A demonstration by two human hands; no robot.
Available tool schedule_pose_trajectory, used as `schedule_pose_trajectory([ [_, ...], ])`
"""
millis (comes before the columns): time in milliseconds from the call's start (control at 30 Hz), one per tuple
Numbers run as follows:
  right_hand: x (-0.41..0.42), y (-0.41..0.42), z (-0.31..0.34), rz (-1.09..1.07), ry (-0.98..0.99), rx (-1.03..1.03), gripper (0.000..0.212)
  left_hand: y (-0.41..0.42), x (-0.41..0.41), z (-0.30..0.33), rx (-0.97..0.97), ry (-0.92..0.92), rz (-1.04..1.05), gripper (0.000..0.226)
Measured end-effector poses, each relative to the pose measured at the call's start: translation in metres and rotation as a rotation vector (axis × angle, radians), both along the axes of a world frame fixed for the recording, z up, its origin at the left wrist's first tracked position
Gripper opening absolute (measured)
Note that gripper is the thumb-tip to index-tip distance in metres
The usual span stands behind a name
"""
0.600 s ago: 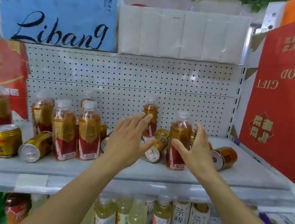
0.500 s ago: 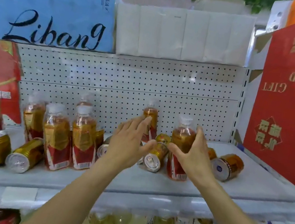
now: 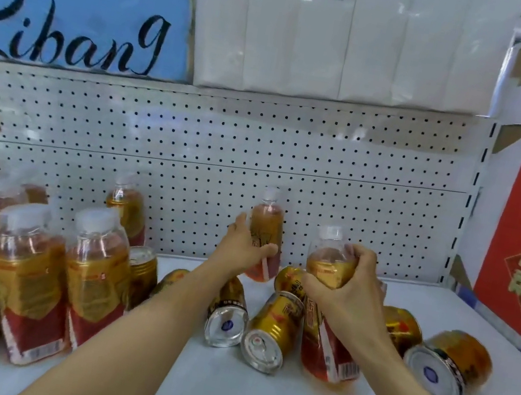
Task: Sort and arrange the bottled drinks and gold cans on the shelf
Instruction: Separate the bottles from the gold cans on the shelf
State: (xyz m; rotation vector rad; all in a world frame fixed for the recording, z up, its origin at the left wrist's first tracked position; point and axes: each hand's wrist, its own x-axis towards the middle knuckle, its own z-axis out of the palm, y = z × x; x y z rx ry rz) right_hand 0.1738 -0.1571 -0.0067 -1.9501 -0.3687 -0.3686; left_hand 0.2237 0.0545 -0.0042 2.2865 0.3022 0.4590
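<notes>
Both hands, left hand [image 3: 245, 247] and right hand [image 3: 351, 293], each grip a clear plastic bottle.

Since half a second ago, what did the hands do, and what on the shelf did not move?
Both hands reached forward and took hold: the left hand now grips the back bottle by the pegboard, and the right hand grips the front bottle near its top. Earlier both were open, only approaching. The lying cans between them and the bottle group on the left stayed in place.
</notes>
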Motion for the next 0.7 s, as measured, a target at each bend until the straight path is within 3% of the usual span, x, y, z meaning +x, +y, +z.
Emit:
schedule_pose_trajectory([
  [200, 0.019, 0.007, 0.003, 0.027, 0.013, -0.014, 0.065, 0.005, 0.042, 0.0, -0.103, 0.011, 0.019, 0.089],
  [433, 0.026, 0.01, 0.002, 0.037, -0.006, -0.019, 0.065, 0.007, 0.054, -0.006, -0.027, -0.039, 0.071, 0.073],
  [567, 0.022, 0.007, 0.001, 0.048, -0.048, -0.039, 0.067, 0.005, 0.043, 0.001, 0.043, -0.143, 0.05, 0.068],
  [700, 0.016, 0.003, 0.003, 0.064, -0.058, -0.009, 0.067, -0.006, 0.014, 0.025, -0.05, -0.322, 0.024, 0.059],
])
